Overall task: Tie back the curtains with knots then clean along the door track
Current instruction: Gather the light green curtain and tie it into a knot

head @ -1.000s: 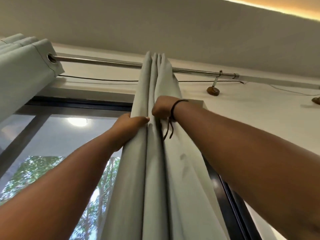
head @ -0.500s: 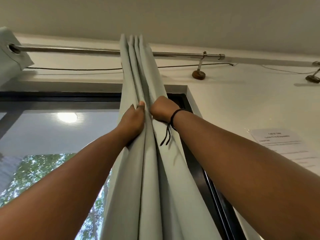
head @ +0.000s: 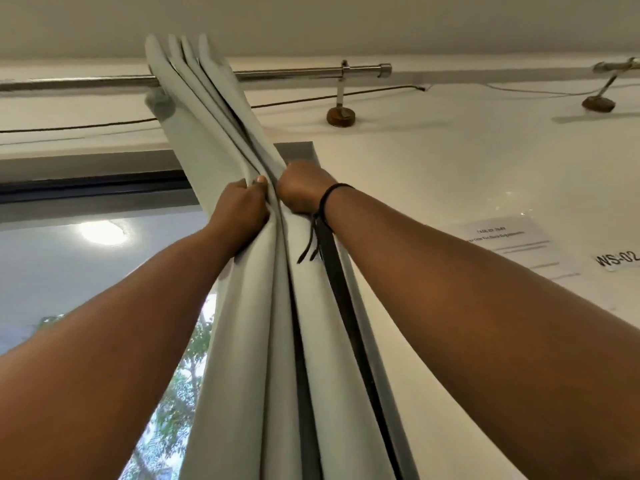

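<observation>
**Gathering one curtain in two hands**

One pale grey-green curtain point(head: 242, 306) hangs from a single metal rod point(head: 294, 73), bunched into four or five long, smooth folds that fan out at the top and narrow where the hands meet. The left hand point(head: 242, 211) clutches the folds from the left, thumb pressed on the cloth; the right hand point(head: 303, 188) grips them from the right, knuckles just beside the left thumb. Cloth runs above and below both grips. A black cord band point(head: 323, 206) circles the right wrist. Behind: dark door frame point(head: 86, 183), glass, two round brown rod mounts point(head: 341, 116), two paper labels point(head: 505, 233) on the white wall.
</observation>
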Motion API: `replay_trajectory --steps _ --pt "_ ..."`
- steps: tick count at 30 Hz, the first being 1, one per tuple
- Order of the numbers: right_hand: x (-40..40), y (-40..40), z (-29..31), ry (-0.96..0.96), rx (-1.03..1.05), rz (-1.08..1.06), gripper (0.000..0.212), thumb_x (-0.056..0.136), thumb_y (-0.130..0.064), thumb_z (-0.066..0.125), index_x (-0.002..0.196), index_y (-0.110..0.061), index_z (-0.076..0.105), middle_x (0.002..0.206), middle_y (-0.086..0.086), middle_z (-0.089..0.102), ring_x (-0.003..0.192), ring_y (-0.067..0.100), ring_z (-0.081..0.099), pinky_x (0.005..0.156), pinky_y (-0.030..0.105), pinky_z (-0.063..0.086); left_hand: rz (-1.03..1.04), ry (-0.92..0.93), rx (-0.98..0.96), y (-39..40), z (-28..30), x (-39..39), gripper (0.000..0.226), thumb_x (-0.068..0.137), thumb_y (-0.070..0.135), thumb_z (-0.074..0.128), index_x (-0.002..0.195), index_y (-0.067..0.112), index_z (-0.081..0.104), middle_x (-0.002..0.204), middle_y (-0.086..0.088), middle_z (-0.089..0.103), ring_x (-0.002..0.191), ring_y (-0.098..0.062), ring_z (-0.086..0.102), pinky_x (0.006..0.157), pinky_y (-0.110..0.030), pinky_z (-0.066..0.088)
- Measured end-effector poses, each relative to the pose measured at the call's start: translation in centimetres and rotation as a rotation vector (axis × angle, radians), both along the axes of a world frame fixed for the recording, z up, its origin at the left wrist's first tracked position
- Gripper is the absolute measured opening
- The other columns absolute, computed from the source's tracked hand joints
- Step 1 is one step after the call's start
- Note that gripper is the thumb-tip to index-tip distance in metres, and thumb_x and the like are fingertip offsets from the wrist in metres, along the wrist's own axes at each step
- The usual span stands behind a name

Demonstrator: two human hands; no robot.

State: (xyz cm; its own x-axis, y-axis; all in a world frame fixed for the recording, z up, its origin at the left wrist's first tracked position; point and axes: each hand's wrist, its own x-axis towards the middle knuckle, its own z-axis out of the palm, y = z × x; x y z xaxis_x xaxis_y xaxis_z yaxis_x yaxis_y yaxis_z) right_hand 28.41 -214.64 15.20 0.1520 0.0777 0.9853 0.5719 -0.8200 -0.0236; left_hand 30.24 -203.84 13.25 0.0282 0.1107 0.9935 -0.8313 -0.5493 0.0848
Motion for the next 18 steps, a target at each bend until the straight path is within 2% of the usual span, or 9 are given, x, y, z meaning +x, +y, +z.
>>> replay_trajectory --steps 3,5,8,12,15,18 --pt "0.0 -2.7 0.5 -0.041 -0.014 -0.025 0.033 0.095 -0.013 0.038 0.119 0.001 0.055 0.124 0.019 0.057 0.116 0.033 0.054 0.083 0.032 0.040 0.013 0.002 0.028 -3.4 0.7 -0.9 0.043 0.101 0.020 0.033 0.110 -0.016 0.054 0.115 -0.037 0.055 0.107 -0.047 0.053 0.085 -0.044 0.043" --pt "-0.3 -4.2 0.7 -0.086 -0.012 -0.021 0.033 0.096 -0.016 0.038 0.120 0.000 0.055 0.125 0.018 0.057 0.117 0.033 0.054 0.086 0.032 0.042 0.084 -0.013 0.050 -4.9 1.9 -0.5 0.044 0.100 0.022 0.034 0.107 -0.016 0.055 0.114 -0.038 0.056 0.108 -0.048 0.052 0.086 -0.047 0.044" --pt "-0.4 -7.3 1.5 -0.147 0.031 0.008 0.036 0.096 -0.023 0.042 0.121 0.000 0.054 0.128 0.019 0.056 0.118 0.034 0.053 0.084 0.031 0.041 0.129 -0.015 0.072 -8.1 2.5 -0.8 0.043 0.099 0.025 0.037 0.099 -0.013 0.058 0.110 -0.035 0.058 0.106 -0.047 0.053 0.078 -0.043 0.041" --pt "-0.4 -13.4 1.8 -0.153 0.096 -0.089 0.041 0.096 -0.030 0.043 0.119 0.001 0.056 0.128 0.024 0.054 0.118 0.034 0.053 0.092 0.033 0.042 0.056 -0.005 0.164 -14.3 1.9 -2.0 0.038 0.101 0.018 0.033 0.114 -0.010 0.056 0.119 -0.030 0.057 0.111 -0.041 0.053 0.086 -0.038 0.040" --pt "-0.4 -16.6 1.3 -0.158 0.121 -0.134 0.039 0.096 -0.027 0.045 0.117 0.003 0.058 0.126 0.026 0.055 0.115 0.035 0.054 0.086 0.031 0.041 0.048 -0.009 0.217 -17.1 1.5 -1.9 0.040 0.101 0.021 0.032 0.116 -0.009 0.054 0.121 -0.027 0.057 0.113 -0.039 0.053 0.087 -0.035 0.042" --pt "0.0 -15.9 0.4 -0.145 0.134 -0.075 0.034 0.094 -0.022 0.047 0.114 0.002 0.059 0.124 0.023 0.058 0.112 0.032 0.056 0.080 0.026 0.039 0.050 0.009 0.214 -16.6 0.9 -1.0 0.041 0.100 0.020 0.033 0.115 -0.010 0.055 0.121 -0.028 0.058 0.113 -0.039 0.054 0.088 -0.036 0.044"
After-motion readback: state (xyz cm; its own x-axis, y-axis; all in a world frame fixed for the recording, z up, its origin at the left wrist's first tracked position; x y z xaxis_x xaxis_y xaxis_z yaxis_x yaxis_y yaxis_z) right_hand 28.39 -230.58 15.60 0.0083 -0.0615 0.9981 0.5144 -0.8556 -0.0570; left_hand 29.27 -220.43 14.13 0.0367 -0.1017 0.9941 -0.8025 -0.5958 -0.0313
